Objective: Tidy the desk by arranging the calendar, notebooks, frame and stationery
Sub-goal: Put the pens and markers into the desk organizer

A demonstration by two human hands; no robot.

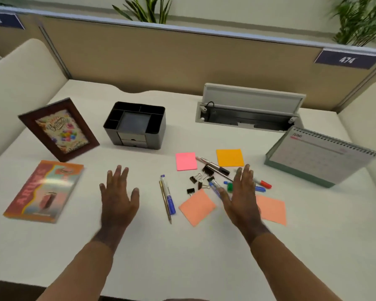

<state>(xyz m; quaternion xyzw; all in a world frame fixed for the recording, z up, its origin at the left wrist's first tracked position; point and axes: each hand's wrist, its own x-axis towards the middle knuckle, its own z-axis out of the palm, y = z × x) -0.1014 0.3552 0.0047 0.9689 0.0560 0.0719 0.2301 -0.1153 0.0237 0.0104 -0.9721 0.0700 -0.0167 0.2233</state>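
Observation:
My left hand (117, 194) hovers flat and open over bare desk, between a colourful notebook (45, 191) at the left and two pens (168, 197). My right hand (241, 198) is open above scattered stationery: markers (262, 183), black binder clips (199, 181) and salmon sticky notes (197, 207); it hides part of them. A pink sticky pad (186, 161) and an orange pad (229, 157) lie farther back. A brown picture frame (59, 129) leans at the back left. A spiral desk calendar (319, 156) stands at the right. A black desk organiser (136, 124) sits behind the middle.
An open cable hatch (250, 107) with its lid raised sits at the back right of the white desk (182, 257). A tan partition (182, 59) closes the back, with cream side panels to left and right. The desk's front edge runs just below my forearms.

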